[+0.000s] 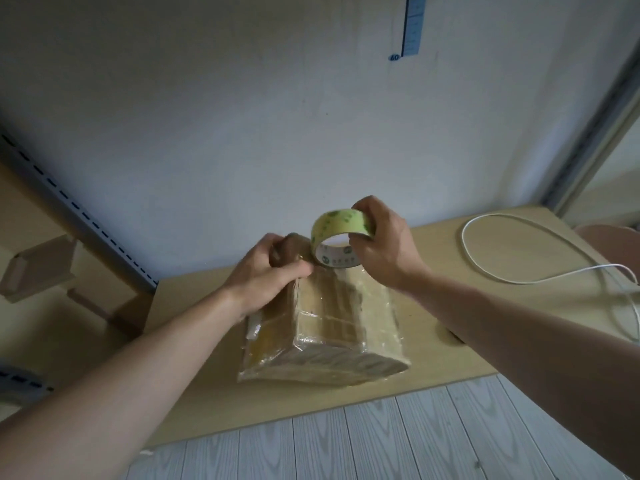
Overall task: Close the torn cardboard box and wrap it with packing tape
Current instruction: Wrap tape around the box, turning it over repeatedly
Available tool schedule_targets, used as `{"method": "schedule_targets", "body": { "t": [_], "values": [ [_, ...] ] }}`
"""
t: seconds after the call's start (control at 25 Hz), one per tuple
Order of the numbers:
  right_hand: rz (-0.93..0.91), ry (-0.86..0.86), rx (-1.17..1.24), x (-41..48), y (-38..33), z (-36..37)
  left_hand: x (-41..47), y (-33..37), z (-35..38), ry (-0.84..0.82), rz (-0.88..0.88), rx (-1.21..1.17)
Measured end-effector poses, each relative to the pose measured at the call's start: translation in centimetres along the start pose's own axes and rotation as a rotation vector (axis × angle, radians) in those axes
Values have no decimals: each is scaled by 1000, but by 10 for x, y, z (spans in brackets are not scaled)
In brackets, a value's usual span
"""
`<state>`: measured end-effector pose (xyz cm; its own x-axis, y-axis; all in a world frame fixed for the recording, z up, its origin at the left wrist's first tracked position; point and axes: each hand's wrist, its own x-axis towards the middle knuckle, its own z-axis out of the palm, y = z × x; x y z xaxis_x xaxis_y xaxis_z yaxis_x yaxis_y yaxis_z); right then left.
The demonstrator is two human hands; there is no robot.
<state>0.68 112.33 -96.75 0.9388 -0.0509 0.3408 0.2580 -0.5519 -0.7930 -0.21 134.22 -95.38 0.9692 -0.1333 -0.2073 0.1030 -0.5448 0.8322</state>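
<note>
The left hand (pixel 266 271) grips the far top corner of the tape-wrapped box (pixel 332 327), fingers curled round it. The box stands on the tabletop (pixel 460 348). Just above its far edge is the tape roll (pixel 341 242), clamped in the right hand's (pixel 381 247) fingers. A white cable (pixel 519 233) loops farther right.

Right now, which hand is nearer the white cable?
Right. The right hand, holding the tape roll, is left of the white cable; the left hand grips the box farther left.

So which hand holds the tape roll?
The right hand, fingers curled round the yellowish packing-tape roll; the left hand grips the tape-wrapped brown cardboard box.
</note>
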Motion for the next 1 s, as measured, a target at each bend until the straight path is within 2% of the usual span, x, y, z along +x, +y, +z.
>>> {"method": "schedule_targets", "body": {
  "t": [0.08, 0.16, 0.2, 0.36, 0.48, 0.6, 0.92, 1.0],
  "values": [
    [22, -118, 2, -2, -4, 8, 0, -26, 17, -49, 18, -146],
    [-31, -291, -49, -17, 1, 32, 2, -50, 35, -113, 52, -158],
    [-54, -326, -65, -26, 4, 43, 4, -57, 43, -141, 80, -156],
    [-64, -252, -57, -32, 13, 56, 12, -74, 61, -153, 133, -191],
    [-93, -300, -84, -29, 13, 53, 10, -76, 67, -46, 115, -88],
    [-215, -401, -159, -23, 10, 43, 5, -73, 65, -61, 102, 24],
    [-440, -390, -635, -7, 28, -44, 2, -71, 62, -47, 42, 234],
    [-432, -372, -718, -4, 36, -64, 2, -70, 63, -47, 58, 259]
  ]
}}
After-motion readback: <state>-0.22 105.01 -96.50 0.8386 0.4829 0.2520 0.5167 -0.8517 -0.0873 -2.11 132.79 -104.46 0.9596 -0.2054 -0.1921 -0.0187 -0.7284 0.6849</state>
